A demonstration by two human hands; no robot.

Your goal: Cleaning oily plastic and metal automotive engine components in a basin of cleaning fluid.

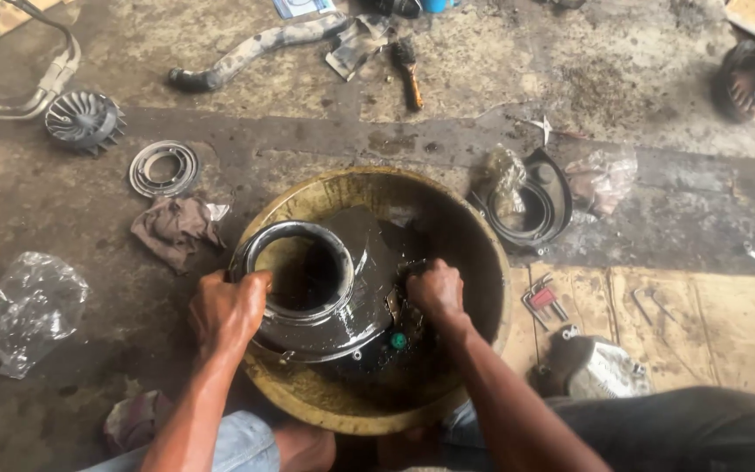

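Note:
A round yellow basin (pixel 482 245) of dark oily liquid sits on the concrete floor in front of me. In it lies a black metal engine cover (pixel 356 262) with a wide round opening rimmed in shiny metal. My left hand (pixel 227 310) grips the near left rim of that opening. My right hand (pixel 434 293) is closed in a fist at the cover's right side, down in the liquid; what it holds is hidden. A small green cap (pixel 398 341) shows near the cover's front edge.
Around the basin lie a dirty rag (pixel 176 229), a metal ring (pixel 163 168), a finned fan wheel (pixel 85 121), a hose (pixel 246 52), a brush (pixel 408 72), a black belt (pixel 530 205), plastic bags, hex keys (pixel 543 299) on cardboard, and another person's sandalled foot (pixel 744 79).

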